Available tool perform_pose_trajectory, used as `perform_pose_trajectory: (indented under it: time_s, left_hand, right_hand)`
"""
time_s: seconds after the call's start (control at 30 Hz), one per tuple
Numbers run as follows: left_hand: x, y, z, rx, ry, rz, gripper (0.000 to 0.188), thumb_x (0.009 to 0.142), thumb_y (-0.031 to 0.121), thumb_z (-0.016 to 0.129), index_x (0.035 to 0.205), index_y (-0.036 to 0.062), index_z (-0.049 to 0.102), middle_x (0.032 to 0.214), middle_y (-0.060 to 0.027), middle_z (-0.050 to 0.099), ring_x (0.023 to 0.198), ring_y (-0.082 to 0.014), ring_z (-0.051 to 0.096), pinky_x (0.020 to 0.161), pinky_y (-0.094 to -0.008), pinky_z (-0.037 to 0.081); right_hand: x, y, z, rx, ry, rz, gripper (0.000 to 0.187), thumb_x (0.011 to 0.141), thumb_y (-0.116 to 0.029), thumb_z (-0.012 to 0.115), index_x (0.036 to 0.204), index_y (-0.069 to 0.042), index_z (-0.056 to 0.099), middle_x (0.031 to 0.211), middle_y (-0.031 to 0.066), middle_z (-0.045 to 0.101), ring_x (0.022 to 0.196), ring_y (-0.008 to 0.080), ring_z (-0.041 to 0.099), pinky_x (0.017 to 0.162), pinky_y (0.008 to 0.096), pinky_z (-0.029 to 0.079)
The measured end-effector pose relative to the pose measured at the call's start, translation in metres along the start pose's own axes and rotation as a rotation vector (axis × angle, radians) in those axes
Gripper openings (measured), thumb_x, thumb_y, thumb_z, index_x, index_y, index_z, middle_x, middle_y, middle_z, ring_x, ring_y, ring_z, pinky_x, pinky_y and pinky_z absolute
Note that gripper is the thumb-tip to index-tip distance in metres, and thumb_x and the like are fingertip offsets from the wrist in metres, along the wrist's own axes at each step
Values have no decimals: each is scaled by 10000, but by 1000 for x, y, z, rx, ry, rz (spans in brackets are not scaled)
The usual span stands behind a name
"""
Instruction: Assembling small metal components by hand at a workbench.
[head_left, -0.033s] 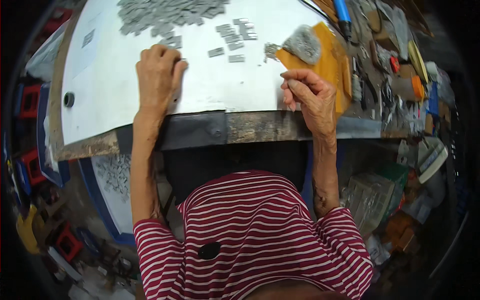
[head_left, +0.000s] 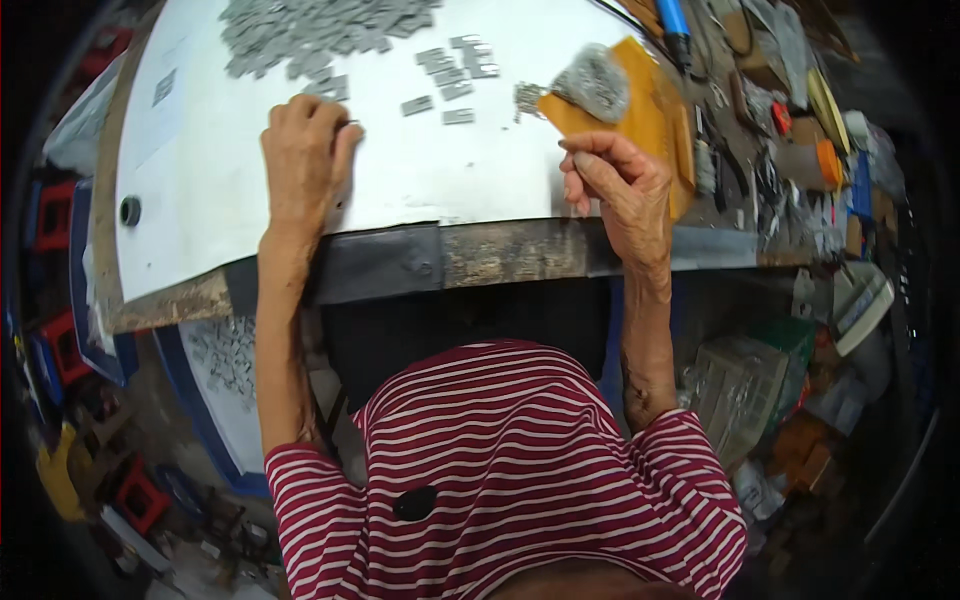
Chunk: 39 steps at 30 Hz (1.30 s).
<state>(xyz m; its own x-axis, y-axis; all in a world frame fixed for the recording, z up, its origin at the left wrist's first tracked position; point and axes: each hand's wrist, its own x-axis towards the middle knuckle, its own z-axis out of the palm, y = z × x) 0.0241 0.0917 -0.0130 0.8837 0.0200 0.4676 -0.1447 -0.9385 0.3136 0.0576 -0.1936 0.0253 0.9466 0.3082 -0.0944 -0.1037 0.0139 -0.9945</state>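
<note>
My left hand (head_left: 303, 165) rests palm down on the white table sheet, its fingers curled in. Just beyond its fingertips lie small flat grey metal pieces (head_left: 328, 88), at the near edge of a large heap of grey pieces (head_left: 320, 30). Whatever its fingers hold is hidden beneath them. Over the sheet's right part, my right hand (head_left: 630, 190) is raised with thumb and forefinger pinched together; anything between them is too small to make out. Between the hands, several similar grey plates (head_left: 450, 75) lie in a loose group.
A yellow envelope (head_left: 635, 100) carries a clear bag of small parts (head_left: 595, 85), beside a little pile of tiny metal parts (head_left: 528, 100). Pliers and other tools (head_left: 740, 175) crowd the right side. A dark ring (head_left: 130, 210) sits at left. Below stands a blue-edged tray (head_left: 205, 400).
The view has shifted slightly, so the table things appear a little farther left. My left hand has moved slightly left and nearer; the right hand keeps its pinch.
</note>
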Motion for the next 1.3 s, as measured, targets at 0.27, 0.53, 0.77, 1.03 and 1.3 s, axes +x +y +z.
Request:
perform_pose_trajectory:
  time_s: [0.27, 0.53, 0.77, 1.03, 1.3]
  left_hand:
    - [2, 21, 8, -5, -21, 70, 148, 739, 167, 678, 806, 81, 577, 840, -40, 522, 854, -226, 483, 756, -358, 347]
    - [-6, 29, 3, -25, -98, 96, 149, 748, 134, 667, 862, 77, 590, 884, -50, 550, 899, -227, 496, 815, -361, 340]
    - [-11, 30, 3, -63, -130, 79, 182, 733, 57, 651, 905, 63, 590, 922, -62, 566, 912, -239, 506, 820, -361, 358]
    - [-12, 31, 3, -78, -118, 61, 168, 740, 45, 640, 897, 48, 581, 911, -73, 567, 893, -243, 515, 813, -362, 367]
    - [-14, 32, 3, -108, -109, 54, 152, 749, 35, 627, 893, 40, 576, 890, -81, 562, 873, -240, 530, 816, -357, 367]
  right_hand:
    - [0, 4, -64, -301, 283, -93, 134, 855, -37, 526, 941, 45, 588, 713, 33, 566, 537, 45, 485, 449, 171, 339]
    - [-1, 25, -101, -716, 293, -158, 143, 828, -63, 532, 907, 36, 599, 646, -15, 544, 562, 36, 484, 506, 183, 391]
    - [-2, 27, -107, -808, 178, -161, 117, 828, -81, 565, 858, 27, 599, 702, 3, 572, 624, 48, 511, 559, 197, 422]
    - [3, 16, -97, -1040, 81, -303, 101, 782, -75, 572, 818, 18, 582, 781, 120, 555, 683, 263, 578, 625, 336, 456]
    - [3, 12, -94, -1276, 0, -470, 62, 781, -52, 580, 811, -2, 558, 820, 126, 532, 686, 313, 578, 610, 375, 467]
